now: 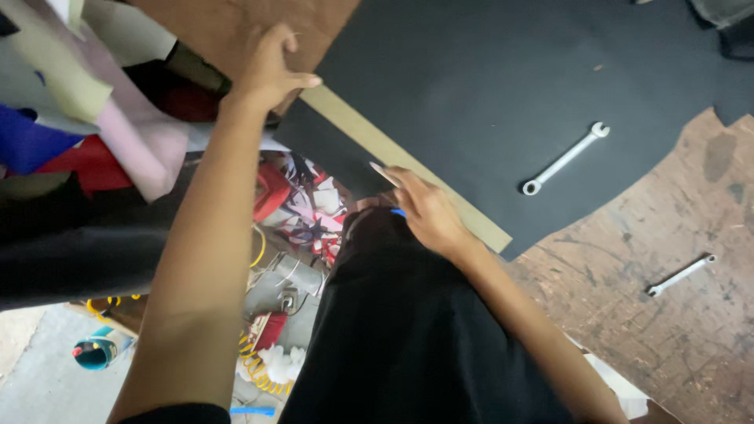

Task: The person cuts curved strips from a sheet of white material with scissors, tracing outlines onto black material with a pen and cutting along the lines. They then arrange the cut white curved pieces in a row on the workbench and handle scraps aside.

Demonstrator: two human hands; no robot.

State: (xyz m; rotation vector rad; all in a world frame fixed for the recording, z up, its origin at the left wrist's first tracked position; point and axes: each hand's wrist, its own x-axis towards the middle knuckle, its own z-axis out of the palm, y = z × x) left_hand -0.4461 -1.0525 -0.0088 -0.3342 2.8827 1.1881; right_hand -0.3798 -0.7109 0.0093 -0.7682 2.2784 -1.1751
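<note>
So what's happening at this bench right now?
A person leans over a worn wooden table covered by a big black sheet. The left hand presses on a brown sheet at the far edge, while the right hand rests on the black sheet's near edge by a tan strip. Two wrenches lie untouched.

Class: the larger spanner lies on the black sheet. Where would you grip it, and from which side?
Grip the spanner at mid-shank, probably from above. It lies flat and slanted on the black sheet, open end upper right, ring end lower left. The straight, narrow shank is clear on both sides, so fingers can pinch across it.
</note>
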